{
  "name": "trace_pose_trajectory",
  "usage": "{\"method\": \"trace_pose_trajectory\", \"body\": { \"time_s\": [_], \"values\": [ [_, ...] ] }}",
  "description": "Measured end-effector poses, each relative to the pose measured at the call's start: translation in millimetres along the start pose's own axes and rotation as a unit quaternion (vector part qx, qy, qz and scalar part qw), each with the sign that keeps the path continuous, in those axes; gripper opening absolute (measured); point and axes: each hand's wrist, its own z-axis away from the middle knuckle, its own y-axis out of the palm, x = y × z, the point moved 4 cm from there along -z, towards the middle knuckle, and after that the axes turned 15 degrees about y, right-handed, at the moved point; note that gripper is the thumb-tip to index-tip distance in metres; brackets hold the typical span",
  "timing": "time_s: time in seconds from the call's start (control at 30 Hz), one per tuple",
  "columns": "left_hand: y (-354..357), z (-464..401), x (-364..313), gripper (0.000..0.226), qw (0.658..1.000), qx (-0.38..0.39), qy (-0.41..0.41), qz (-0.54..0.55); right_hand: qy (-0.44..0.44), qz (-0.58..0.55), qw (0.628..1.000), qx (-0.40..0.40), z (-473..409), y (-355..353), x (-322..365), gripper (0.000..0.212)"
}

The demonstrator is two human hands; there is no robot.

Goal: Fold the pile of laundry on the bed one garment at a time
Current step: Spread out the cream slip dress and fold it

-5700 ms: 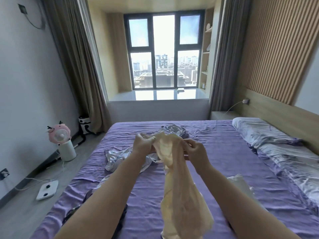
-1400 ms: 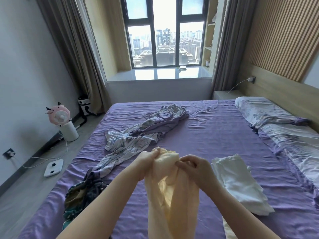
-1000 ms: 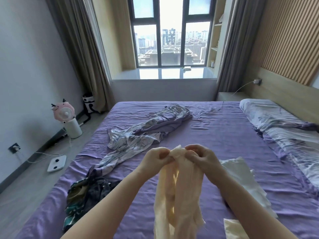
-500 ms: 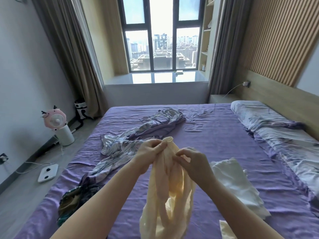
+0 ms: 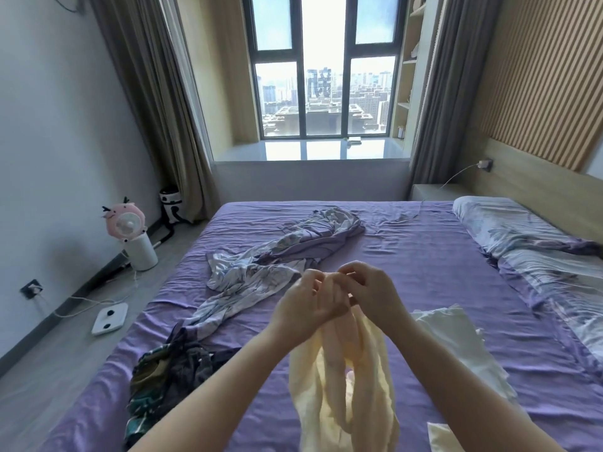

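A thin pale yellow garment point(image 5: 342, 393) hangs in the air above the purple bed point(image 5: 424, 272). My left hand point(image 5: 308, 303) and my right hand point(image 5: 370, 290) grip its top edge close together, fingers curled into the bunched fabric. The cloth drapes down in loose folds between my forearms. A dark patterned garment point(image 5: 166, 376) lies crumpled at the bed's near left. A long grey-lilac floral garment point(image 5: 270, 262) sprawls across the middle left. A folded white garment point(image 5: 456, 347) lies to the right of my right forearm.
Floral pillows point(image 5: 528, 249) line the right side by the wooden headboard. On the floor at left stand a pink fan point(image 5: 125, 223) on a white cylinder and a white scale point(image 5: 109, 319) with a cable. A cream cloth corner point(image 5: 440, 437) shows at the bottom right.
My hands have drawn closer together at the yellow garment's top edge, gathering it into a tighter bunch. The garment still hangs between my arms.
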Motion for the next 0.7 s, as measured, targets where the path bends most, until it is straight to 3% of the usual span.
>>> {"method": "trace_pose_trajectory", "body": {
  "time_s": [0.1, 0.17, 0.37, 0.5, 0.6, 0.7],
  "values": [
    [3, -3, 0, 0.024, 0.999, -0.039, -0.012, 0.018, -0.006, -0.021, 1.0, -0.012, 5, 0, 0, 0.009],
    [-1, -7, -2, 0.012, 0.999, -0.051, 0.009, 0.016, -0.016, -0.019, 1.0, -0.008, 12, 0, -7, 0.022],
    [-15, -11, -5, 0.029, 0.992, -0.029, 0.009, 0.122, -0.026, 0.006, 0.998, -0.061, 27, -13, -24, 0.025],
    [-24, -11, -3, 0.019, 0.989, -0.008, 0.006, 0.15, -0.024, -0.034, 0.998, -0.049, 22, -28, -20, 0.023],
    [-34, -13, 3, 0.019, 0.982, -0.053, -0.044, 0.177, -0.024, -0.037, 0.996, -0.084, 14, -41, -19, 0.026],
    [-37, -12, 2, 0.022, 0.966, -0.049, -0.092, 0.238, 0.008, -0.032, 0.994, -0.106, 8, -48, -25, 0.031]
  ]
}}
